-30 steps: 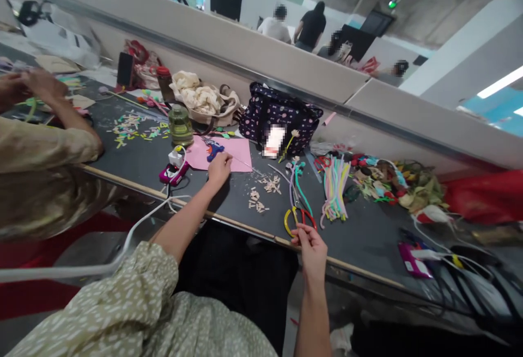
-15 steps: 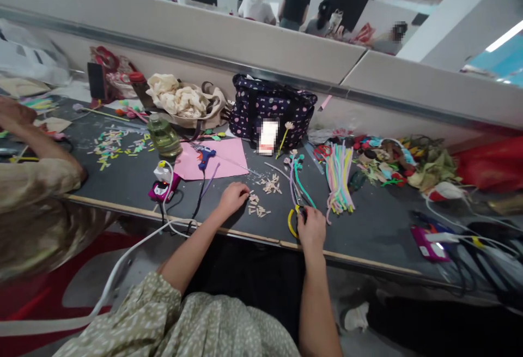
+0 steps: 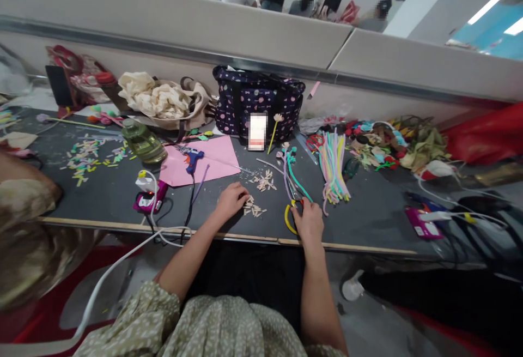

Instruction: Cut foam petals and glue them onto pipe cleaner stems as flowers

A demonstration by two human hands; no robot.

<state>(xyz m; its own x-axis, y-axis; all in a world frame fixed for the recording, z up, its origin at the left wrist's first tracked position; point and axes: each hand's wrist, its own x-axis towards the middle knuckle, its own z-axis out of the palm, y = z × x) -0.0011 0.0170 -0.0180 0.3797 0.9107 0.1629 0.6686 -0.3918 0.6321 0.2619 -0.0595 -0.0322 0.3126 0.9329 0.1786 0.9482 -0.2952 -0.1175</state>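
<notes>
Holding the scissors [image 3: 287,221] by the red handle in the right hand [image 3: 309,221], near the tabletop's [image 3: 272,227] front edge, and resting the left hand [image 3: 232,201], loosely curled, at the pale scraps [image 3: 255,209], too covered to tell if gripping any. Drawn back on the left from the glue gun [image 3: 193,159] on the pink paper [image 3: 220,163] within the last second, and newly closed over the red loop on the right, apparently leaving only the scissors in use. Pointing blades-first toward the far edge, near the lilac stem [image 3: 285,174] and teal stem [image 3: 296,181], with the long axis roughly front to back.
</notes>
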